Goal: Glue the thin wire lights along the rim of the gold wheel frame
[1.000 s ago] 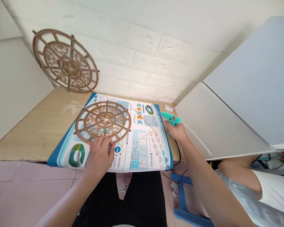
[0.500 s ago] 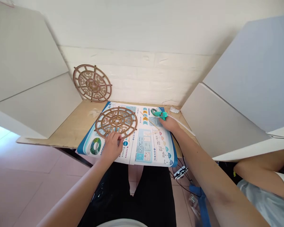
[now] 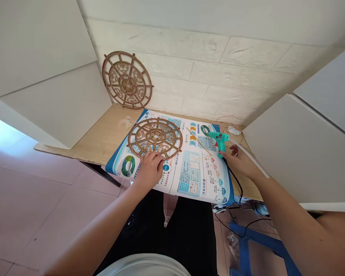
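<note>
A round brown openwork panel [image 3: 156, 137], with spokes and flower-like cutouts, lies flat on a printed poster sheet [image 3: 186, 178]. My left hand [image 3: 151, 168] is closed at its near rim, fingers bent over the edge; the fingertips are partly hidden. To the right, a teal hot glue gun [image 3: 220, 142] stands on the poster, nozzle to the left, a white glue stick [image 3: 254, 163] running out behind it. My right hand [image 3: 241, 159] is open beside its handle, fingers apart, the thumb close to the handle's base. A thin wooden stick [image 3: 199, 142] lies between panel and gun.
A similar round panel [image 3: 128, 80] leans against the white brick-patterned wall [image 3: 201, 50]. White boards [image 3: 57, 103] flank the wooden table [image 3: 89, 143] on both sides. The gun's black cord [image 3: 235, 178] hangs over the front edge, above a blue stool [image 3: 264, 241].
My right hand has loosened from the glue gun, which now stands on the poster. My left hand stays at the panel's rim. The view has shifted and tilted.
</note>
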The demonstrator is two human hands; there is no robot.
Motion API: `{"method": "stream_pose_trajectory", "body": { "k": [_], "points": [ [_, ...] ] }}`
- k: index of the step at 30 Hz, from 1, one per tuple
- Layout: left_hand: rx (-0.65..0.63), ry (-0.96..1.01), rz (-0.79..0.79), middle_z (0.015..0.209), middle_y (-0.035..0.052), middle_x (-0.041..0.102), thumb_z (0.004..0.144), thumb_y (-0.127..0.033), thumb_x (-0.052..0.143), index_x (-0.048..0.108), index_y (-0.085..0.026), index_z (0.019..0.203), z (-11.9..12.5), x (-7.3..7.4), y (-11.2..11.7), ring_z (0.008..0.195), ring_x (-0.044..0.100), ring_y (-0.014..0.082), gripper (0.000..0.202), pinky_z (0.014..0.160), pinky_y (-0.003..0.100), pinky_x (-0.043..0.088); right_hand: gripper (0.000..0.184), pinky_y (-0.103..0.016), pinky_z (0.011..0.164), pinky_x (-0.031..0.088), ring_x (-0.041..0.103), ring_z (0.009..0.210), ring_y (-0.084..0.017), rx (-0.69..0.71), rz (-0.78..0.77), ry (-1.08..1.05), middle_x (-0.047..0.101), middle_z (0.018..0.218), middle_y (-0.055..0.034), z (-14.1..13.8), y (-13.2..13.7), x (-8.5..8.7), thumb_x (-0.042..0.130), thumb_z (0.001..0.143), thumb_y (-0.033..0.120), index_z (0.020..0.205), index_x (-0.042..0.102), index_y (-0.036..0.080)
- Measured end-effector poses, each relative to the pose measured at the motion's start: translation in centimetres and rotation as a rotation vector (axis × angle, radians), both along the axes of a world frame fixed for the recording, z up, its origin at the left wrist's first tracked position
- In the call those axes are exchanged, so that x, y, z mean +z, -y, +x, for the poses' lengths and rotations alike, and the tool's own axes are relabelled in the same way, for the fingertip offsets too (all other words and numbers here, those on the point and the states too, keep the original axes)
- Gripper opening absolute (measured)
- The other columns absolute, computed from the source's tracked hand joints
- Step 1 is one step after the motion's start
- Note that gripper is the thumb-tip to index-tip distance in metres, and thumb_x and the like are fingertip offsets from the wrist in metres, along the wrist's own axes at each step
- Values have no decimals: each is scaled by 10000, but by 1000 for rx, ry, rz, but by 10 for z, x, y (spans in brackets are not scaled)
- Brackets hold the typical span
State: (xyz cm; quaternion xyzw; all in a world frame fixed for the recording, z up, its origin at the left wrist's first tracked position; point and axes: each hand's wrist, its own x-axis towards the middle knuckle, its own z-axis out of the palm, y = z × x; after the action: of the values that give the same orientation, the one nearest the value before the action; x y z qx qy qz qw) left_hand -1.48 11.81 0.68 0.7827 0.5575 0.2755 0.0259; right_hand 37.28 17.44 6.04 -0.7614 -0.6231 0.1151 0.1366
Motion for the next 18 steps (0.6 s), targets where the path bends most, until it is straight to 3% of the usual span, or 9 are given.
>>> {"method": "stream_pose_trajectory", "body": {
  "k": [7, 9, 12, 15, 18],
  "points": [
    [-16, 45, 6, 1264, 84, 692, 1020, -383, 677, 683, -178, 1207, 0, 1, -1, 1155, 675, 227, 278, 1029, 466, 598, 596, -514, 914, 552, 665, 1077, -364, -82, 12, 28, 699, 1123, -142, -6, 70, 10, 591, 838, 794, 1102, 616, 261],
    [-18, 69, 8, 1172, 70, 707, 1030, -266, 632, 708, -184, 1122, 1, 3, 0, 1144, 660, 227, 144, 1027, 460, 573, 559, -526, 772, 538, 666, 839, -355, -98, 1, 53, 704, 951, -147, -20, 93, 20, 547, 802, 814, 891, 616, 267],
    [-23, 97, 8, 1095, 80, 711, 1018, -116, 531, 739, -209, 1061, 2, 6, 1, 1129, 637, 247, 232, 994, 453, 533, 505, -449, 655, 514, 635, 697, -286, -9, -33, 27, 676, 777, -91, -51, 113, 39, 518, 826, 773, 741, 612, 285],
    [-25, 107, 16, 1119, 93, 707, 1000, -91, 530, 745, -214, 1077, 2, 7, 1, 1125, 631, 268, 259, 978, 467, 515, 427, -419, 620, 494, 621, 673, -255, 113, 56, 16, 697, 786, -69, -86, 98, 58, 508, 898, 695, 788, 637, 303],
    [-36, 106, 31, 1100, 94, 706, 986, -78, 536, 745, -212, 1066, 2, 7, 0, 1103, 633, 272, 261, 961, 472, 513, 338, -421, 645, 521, 653, 729, -261, 184, 138, 103, 724, 867, -90, -111, 48, 64, 490, 971, 539, 844, 658, 275]
  ]
}}
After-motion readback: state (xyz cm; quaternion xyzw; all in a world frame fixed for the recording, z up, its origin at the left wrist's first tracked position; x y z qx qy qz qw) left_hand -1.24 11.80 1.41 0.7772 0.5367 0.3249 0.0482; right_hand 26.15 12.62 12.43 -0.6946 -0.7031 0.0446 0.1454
